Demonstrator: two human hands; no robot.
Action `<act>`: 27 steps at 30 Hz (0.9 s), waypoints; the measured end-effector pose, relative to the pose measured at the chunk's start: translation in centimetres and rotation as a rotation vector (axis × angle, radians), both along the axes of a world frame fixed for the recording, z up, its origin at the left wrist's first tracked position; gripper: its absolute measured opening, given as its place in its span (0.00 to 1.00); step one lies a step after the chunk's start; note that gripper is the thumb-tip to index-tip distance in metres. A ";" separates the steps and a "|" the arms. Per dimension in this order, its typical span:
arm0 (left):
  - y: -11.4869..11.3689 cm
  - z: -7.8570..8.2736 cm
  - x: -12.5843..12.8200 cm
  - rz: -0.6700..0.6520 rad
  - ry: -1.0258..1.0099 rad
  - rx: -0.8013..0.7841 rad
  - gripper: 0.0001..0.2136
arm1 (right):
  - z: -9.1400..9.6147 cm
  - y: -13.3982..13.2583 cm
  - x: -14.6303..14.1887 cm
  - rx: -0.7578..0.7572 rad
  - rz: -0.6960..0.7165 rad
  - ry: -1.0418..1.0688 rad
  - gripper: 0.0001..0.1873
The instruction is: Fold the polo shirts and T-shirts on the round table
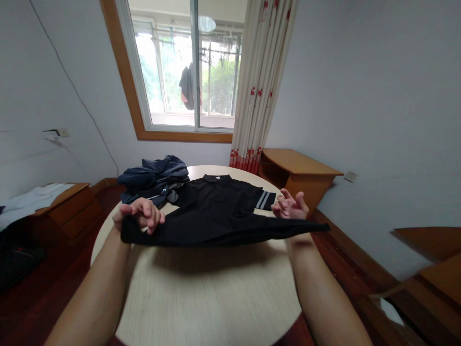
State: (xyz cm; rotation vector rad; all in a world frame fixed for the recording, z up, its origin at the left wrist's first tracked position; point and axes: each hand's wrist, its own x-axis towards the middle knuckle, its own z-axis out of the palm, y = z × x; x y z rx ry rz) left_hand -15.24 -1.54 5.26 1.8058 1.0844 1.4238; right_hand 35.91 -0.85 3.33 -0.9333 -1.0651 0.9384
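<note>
A black short-sleeved polo shirt (216, 206) lies spread on the round table, collar toward the window. Its near hem is lifted off the tabletop and stretches between my hands. My left hand (142, 215) is at the hem's left corner, fingers curled over the cloth. On the other side, my right hand (291, 205) has its fingers apart and half bent. The hem passes across that wrist and sticks out beyond it to the right. Two grey stripes mark the sleeve (264, 200) beside my right fingers.
Dark folded clothes (154, 178) are heaped on the table's (209, 293) far left. A wooden desk (298, 166) stands behind at the right, near a flowered curtain (261, 91). White cloth covers part of a low cabinet (72, 206) at left.
</note>
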 end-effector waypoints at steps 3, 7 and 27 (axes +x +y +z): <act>-0.1 0.2 1.1 -0.245 -0.052 -0.174 0.38 | -0.4 1.3 -0.9 0.006 -0.021 0.009 0.33; 0.3 -0.4 5.4 -0.240 0.262 -0.181 0.28 | -2.3 3.0 -2.8 -0.039 -0.073 -0.374 0.27; 0.8 -5.4 10.5 -0.090 1.129 -0.179 0.35 | -7.5 7.7 -1.3 -0.269 -0.196 -1.377 0.33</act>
